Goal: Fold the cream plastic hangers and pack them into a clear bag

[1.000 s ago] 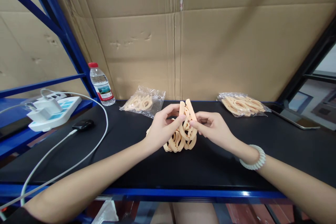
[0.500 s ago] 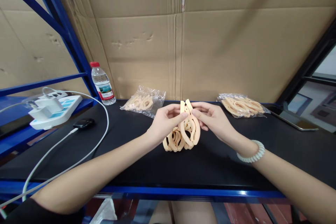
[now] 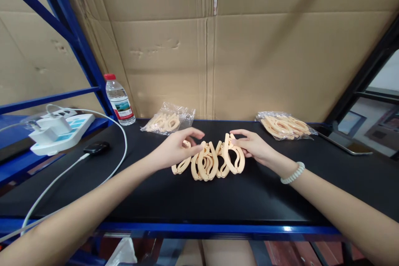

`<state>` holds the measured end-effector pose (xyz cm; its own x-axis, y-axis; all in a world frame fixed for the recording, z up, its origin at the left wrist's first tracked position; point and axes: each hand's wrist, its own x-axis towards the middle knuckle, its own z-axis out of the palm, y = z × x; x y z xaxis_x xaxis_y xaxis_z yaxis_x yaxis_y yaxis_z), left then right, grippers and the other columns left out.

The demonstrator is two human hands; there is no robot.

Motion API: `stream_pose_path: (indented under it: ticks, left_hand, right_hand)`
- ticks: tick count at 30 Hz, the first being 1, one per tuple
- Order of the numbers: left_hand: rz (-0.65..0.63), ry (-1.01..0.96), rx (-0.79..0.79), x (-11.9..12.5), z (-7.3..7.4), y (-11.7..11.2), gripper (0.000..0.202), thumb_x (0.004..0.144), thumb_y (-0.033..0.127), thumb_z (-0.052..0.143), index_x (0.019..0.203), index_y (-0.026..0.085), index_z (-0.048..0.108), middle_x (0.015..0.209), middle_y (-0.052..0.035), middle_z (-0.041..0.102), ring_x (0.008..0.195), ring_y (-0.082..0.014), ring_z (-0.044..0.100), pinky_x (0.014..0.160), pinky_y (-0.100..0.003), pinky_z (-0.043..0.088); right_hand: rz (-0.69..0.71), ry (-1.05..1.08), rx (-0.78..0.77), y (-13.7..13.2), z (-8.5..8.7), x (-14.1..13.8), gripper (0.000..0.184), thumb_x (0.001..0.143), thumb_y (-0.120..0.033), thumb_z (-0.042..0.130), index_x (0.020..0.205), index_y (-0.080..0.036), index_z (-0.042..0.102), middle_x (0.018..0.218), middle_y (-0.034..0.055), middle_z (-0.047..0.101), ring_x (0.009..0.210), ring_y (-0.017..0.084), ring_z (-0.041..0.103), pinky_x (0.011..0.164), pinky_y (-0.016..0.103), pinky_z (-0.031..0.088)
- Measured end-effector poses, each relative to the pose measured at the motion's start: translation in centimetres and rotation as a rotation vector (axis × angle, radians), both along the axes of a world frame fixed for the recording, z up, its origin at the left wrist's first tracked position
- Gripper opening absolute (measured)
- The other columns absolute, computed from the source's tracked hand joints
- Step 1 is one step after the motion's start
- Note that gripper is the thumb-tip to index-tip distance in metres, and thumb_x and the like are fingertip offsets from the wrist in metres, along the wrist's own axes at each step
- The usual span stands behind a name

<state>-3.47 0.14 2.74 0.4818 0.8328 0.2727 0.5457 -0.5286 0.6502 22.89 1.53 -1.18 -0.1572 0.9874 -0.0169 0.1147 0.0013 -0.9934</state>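
In the head view, the right hand (image 3: 255, 146) pinches the upper end of the rightmost peach looped clip (image 3: 227, 154) between thumb and fingers, legs pointing downward. The left hand (image 3: 178, 148) has its thumb and fingers spread, positioned over the left end of a clip cluster (image 3: 214, 162); contact cannot be determined. The cluster rests on the black work surface (image 3: 249, 203), between the hands. Behind it, a clear bag of clips (image 3: 168, 122) lies left and a second clip bag (image 3: 284, 126) right.

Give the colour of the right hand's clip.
The clip is pale peach, clearest in the head view.
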Motion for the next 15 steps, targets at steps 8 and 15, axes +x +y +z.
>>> stream_pose_path:
  ticks: [8, 15]
  left_hand:
    - [-0.072, 0.341, 0.023, -5.7, -1.9, -2.0, 0.073, 0.069, 0.024, 0.077, 0.136, 0.033, 0.048, 0.151, -0.0067, 0.039, 0.135, -0.0305, 0.041, 0.104, -0.044, 0.042]
    - [-0.109, 0.287, 0.123, -4.3, -2.9, -1.0, 0.037, 0.076, 0.031, 0.073, 0.112, 0.027, 0.066, 0.115, -0.0047, 0.066, 0.109, -0.0260, 0.057, 0.093, -0.039, 0.047]
  right_hand:
    - [-0.030, -0.076, -0.030, 0.3, -1.1, -1.5, 0.039, 0.077, -0.023, 0.070, 0.113, -0.011, 0.058, 0.047, -0.0090, 0.046, 0.039, 0.005, 0.037, 0.034, 0.016, 0.027]
    - [-0.057, -0.112, -0.037, 0.5, -1.1, -1.4, 0.034, 0.080, -0.021, 0.068, 0.110, -0.011, 0.058, 0.055, -0.0069, 0.050, 0.039, 0.004, 0.040, 0.032, 0.016, 0.031]
